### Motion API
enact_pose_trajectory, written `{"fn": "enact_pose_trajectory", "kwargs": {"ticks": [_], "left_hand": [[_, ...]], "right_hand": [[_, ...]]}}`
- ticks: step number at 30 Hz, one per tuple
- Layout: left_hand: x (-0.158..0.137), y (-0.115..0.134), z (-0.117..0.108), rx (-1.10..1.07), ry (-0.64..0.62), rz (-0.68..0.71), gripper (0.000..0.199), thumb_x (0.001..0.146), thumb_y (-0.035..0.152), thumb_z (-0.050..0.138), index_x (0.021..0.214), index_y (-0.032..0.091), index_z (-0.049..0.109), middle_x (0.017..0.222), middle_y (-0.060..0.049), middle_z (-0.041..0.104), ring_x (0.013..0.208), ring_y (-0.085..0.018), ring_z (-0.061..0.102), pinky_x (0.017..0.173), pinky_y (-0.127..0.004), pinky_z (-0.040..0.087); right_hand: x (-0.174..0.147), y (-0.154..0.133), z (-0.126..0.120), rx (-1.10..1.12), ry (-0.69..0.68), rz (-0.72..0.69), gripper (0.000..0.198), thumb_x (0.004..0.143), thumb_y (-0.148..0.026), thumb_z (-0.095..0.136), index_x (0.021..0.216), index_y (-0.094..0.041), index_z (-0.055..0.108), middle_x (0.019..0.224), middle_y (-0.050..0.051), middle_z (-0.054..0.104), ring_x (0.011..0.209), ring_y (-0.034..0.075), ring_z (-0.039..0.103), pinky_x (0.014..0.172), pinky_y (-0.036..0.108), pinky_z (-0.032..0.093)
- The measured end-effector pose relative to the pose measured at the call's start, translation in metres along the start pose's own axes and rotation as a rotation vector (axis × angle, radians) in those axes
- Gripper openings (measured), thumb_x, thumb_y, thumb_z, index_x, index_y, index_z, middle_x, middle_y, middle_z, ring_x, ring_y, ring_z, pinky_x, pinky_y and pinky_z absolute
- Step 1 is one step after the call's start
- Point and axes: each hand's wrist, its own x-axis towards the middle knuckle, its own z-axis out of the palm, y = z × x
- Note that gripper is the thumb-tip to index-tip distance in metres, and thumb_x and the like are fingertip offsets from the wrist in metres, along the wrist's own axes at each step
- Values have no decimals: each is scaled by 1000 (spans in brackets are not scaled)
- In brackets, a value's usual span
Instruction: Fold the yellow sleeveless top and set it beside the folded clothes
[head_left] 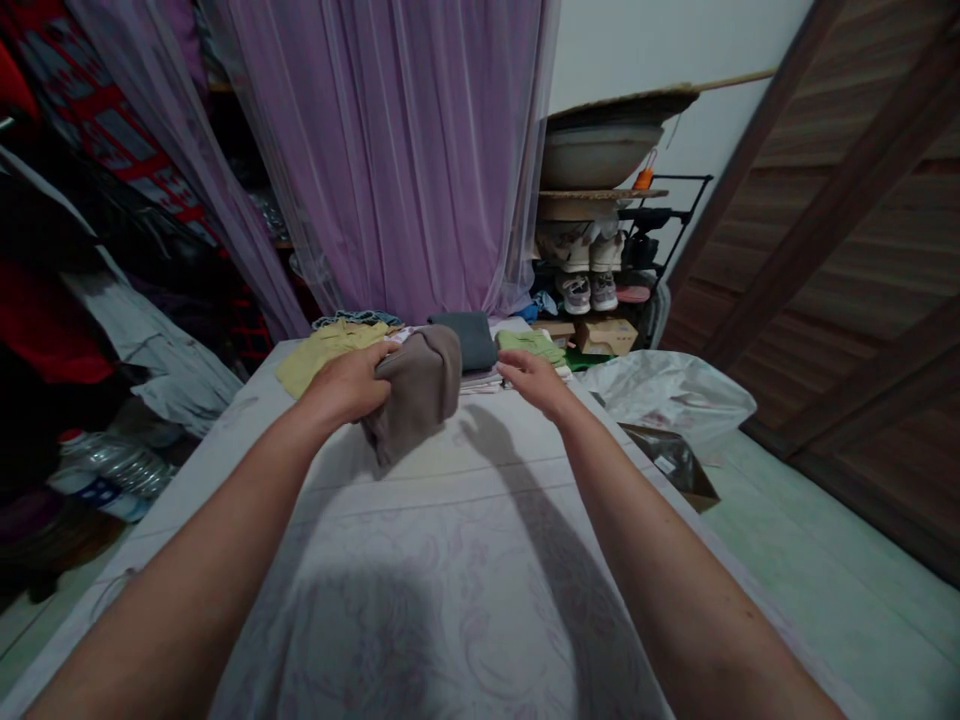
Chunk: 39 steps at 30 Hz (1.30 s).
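Note:
My left hand (351, 382) grips the edge of a folded brown-grey cloth (420, 395), its thumb towards me. The bundle is raised and tilted, with its lower corner close to the white covered surface. My right hand (532, 378) holds nothing; its fingers are apart, beside a folded dark grey cloth (469, 340). That dark piece lies on a stack of folded cloth at the far end. To the left is a yellow garment (330, 352), and behind my right hand a folded green cloth (531, 346).
A white patterned sheet (465, 600) covers the surface before me. Purple curtains (397, 150) hang behind it. On the right stand a shoe rack (592, 255), a clear plastic bag (667, 390) and an open box (675, 465). Plastic bottles (112, 470) sit at the left.

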Motion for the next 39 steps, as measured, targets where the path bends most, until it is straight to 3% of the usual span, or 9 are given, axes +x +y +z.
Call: {"fn": "enact_pose_trajectory", "kwargs": {"ticks": [4,7,10,15,19,22,25,31,39], "left_hand": [[-43,16,46,287,-44,67,57,75,9,53,130,25,61,121,-11,68,105,-35,65,88,-46,51],[-85,22,104,234,-208,117,58,78,7,50,134,22,56,122,-14,66,106,-30,65,88,-44,52],[-114,19,136,119,-328,166,51,82,24,59,133,21,57,125,-13,64,114,-31,61,93,-43,50],[-108,4,130,-19,-288,133,33,89,36,53,117,22,65,108,-7,72,101,-25,67,87,-38,51],[-92,-2,137,-12,-146,341,29,92,27,48,113,20,66,116,-8,69,113,-23,60,100,-39,44],[-101,-1,157,28,-146,444,52,85,43,61,130,17,57,143,-14,52,136,-31,42,114,-51,30],[-123,1,172,85,-114,462,76,74,52,71,136,14,50,151,-19,40,142,-38,31,115,-62,20],[-151,-7,177,156,10,342,40,75,21,67,114,15,61,137,-20,56,131,-36,48,111,-56,34],[-142,-15,172,142,-51,340,36,73,9,55,107,16,63,129,-15,64,126,-32,54,109,-49,41]], "right_hand": [[-24,28,20,288,-106,291,33,84,-30,65,115,-23,65,115,7,68,90,17,69,72,30,56],[-42,50,37,345,-119,369,31,80,-32,67,110,-22,66,112,7,69,82,15,69,62,24,54],[-54,68,49,343,-116,369,31,78,-35,67,105,-22,68,106,6,71,79,16,67,57,23,52],[-67,89,61,354,-77,278,33,71,-40,67,97,-20,69,94,6,72,81,18,65,65,29,53],[-82,105,66,304,0,191,23,65,-31,68,85,-20,66,84,3,69,79,17,62,76,32,50],[-94,113,67,76,51,60,17,65,-26,66,81,-21,65,84,2,66,79,16,58,77,30,46],[-98,110,66,-249,29,-33,17,72,-26,62,88,-22,66,87,2,66,77,16,57,73,28,44],[-95,92,67,-553,-22,12,18,80,-28,60,94,-21,68,93,6,69,85,19,59,73,28,41],[-84,88,77,-523,-39,-88,15,83,-20,52,79,-22,67,87,5,68,85,18,60,74,26,41]]}}
